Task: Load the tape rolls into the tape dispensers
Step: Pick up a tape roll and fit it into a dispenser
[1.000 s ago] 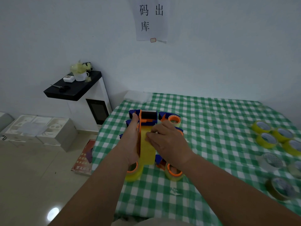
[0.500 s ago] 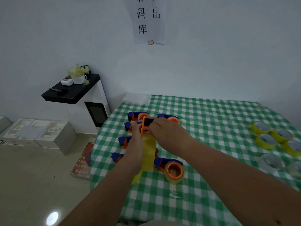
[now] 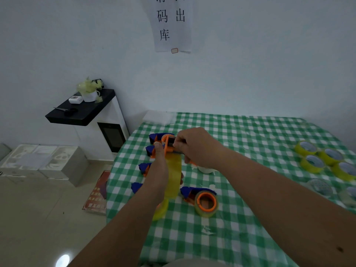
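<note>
**Inspector A:** Above the green checked tablecloth [image 3: 250, 143], noted both hands raised over the left part of the table. Left hand [image 3: 159, 170] gripped round the held dispenser [image 3: 169, 145], thumb up along its orange edge. Right hand [image 3: 196, 147] pinched at the far end of the same dispenser, fingers curled over it.

**Inspector B:** Confirmed. Observed a yellowish tape strip [image 3: 172, 180] drawn out from that dispenser down toward the wrist, with the yellow roll [image 3: 160, 211] showing under the left forearm. Could not tell whether the strip was threaded through the head.

**Inspector A:** Recorded a loaded dispenser [image 3: 202, 199], blue and orange, lying on the cloth just right of the left forearm. Logged further blue dispensers [image 3: 144, 167] in a column at the left edge, partly hidden by the hands.

**Inspector B:** Found spare tape rolls [image 3: 316, 157] clustered near the right edge, well apart from the hands; yellow ones to the rear, paler ones nearer. Also noted a wall notice [image 3: 171, 24] above and a black-topped cabinet [image 3: 82, 112] left of the table
</note>
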